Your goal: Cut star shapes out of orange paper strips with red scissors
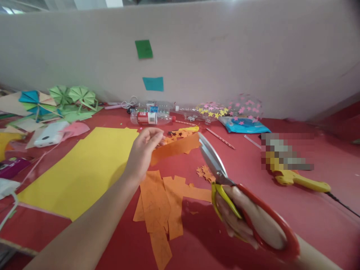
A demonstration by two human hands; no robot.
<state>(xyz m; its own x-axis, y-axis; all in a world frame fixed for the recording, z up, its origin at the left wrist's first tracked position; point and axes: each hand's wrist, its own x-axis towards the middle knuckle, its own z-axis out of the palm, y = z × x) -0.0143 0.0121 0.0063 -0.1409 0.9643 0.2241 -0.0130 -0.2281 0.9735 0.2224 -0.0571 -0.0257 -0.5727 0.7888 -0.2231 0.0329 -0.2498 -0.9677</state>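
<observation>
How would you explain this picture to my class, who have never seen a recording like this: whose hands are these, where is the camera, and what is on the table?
There is no robot here, just a person's two bare hands. The one camera is worn on the head, looking forward and down, so we see roughly what the person sees. The left hand holds an orange strip. The right hand holds scissors, their tips by the strip's far end. On the red table lie a yellow sheet, loose orange pieces and small orange stars. Clear bottles lie toward the wall. Part of the view at the right is blurred into squares.
</observation>
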